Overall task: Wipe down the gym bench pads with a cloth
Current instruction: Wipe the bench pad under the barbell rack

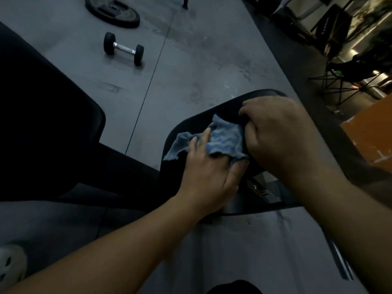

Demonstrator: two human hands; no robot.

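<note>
A small black bench pad (222, 111) sits in the middle of the view, seen from above. A blue and white cloth (224, 141) lies crumpled on it. My left hand (210, 166) lies on the cloth with its fingers spread over the fabric and the thumb tucked under the cloth's near edge. My right hand (275, 132) has its fingers curled over the pad's right edge, beside the cloth. A larger black bench pad (48, 107) fills the left side.
A dumbbell (123, 48) and a weight plate (112, 11) lie on the grey floor beyond the pads. An orange box (371, 134) stands at the right. Dark frames and a folding chair (339, 79) stand at the back right. A white shoe (10, 266) shows at bottom left.
</note>
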